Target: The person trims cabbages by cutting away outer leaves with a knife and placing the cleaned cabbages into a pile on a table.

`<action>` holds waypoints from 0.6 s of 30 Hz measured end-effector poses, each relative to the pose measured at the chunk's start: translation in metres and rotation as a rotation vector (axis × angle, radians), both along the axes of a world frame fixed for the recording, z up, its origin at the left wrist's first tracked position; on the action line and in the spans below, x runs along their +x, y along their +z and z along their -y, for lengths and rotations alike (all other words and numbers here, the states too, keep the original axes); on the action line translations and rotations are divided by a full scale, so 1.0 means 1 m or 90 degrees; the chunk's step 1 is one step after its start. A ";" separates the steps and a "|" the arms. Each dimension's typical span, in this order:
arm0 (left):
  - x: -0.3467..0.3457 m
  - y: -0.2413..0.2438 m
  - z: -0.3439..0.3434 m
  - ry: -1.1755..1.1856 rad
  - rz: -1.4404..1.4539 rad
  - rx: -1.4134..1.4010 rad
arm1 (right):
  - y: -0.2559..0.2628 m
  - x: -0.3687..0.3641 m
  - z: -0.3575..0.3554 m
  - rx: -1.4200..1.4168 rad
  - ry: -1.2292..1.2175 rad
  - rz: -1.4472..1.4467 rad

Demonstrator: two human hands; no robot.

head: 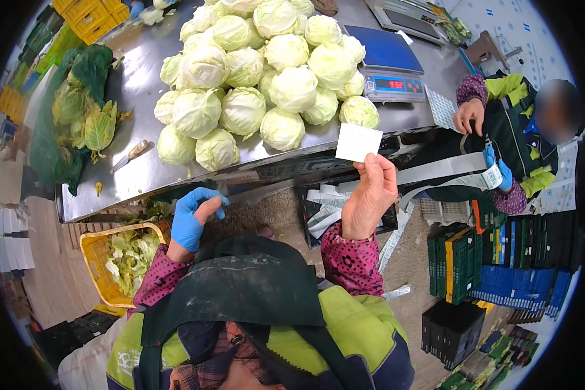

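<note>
My right hand is bare and pinches a small white paper card at its lower edge, in front of a pile of pale green cabbages. A blue glove with a bare thumb tip covers my left hand; its fingers are curled and nothing shows in them. It is below the edge of the metal table. The cabbages are stacked on that table, beside a digital scale with a lit display. A knife with a wooden handle lies left of the pile.
A green mesh bag with leaves lies on the table's left. Below stands a yellow crate of trimmed leaves. At right, a co-worker holds a label strip running towards a black crate. Stacked crates stand lower right.
</note>
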State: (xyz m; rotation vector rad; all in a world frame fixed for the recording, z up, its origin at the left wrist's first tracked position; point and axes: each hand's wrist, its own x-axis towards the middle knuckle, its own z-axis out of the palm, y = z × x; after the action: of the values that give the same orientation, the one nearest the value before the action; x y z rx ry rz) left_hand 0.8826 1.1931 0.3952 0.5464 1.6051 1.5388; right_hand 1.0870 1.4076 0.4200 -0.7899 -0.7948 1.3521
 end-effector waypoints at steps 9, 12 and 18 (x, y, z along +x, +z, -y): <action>0.001 0.004 -0.013 -0.011 -0.016 -0.027 | -0.006 0.016 -0.018 -0.012 -0.078 0.001; -0.001 0.003 -0.015 -0.018 -0.023 -0.025 | -0.011 0.020 -0.026 -0.011 -0.111 0.001; -0.007 0.001 -0.015 -0.021 -0.024 -0.033 | -0.014 0.032 -0.045 -0.020 -0.179 -0.001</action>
State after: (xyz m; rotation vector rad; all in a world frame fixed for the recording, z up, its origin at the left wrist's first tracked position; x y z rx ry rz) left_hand 0.8753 1.2080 0.3961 0.5733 1.6523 1.4670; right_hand 1.1190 1.4522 0.4057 -0.8896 -0.6353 1.1161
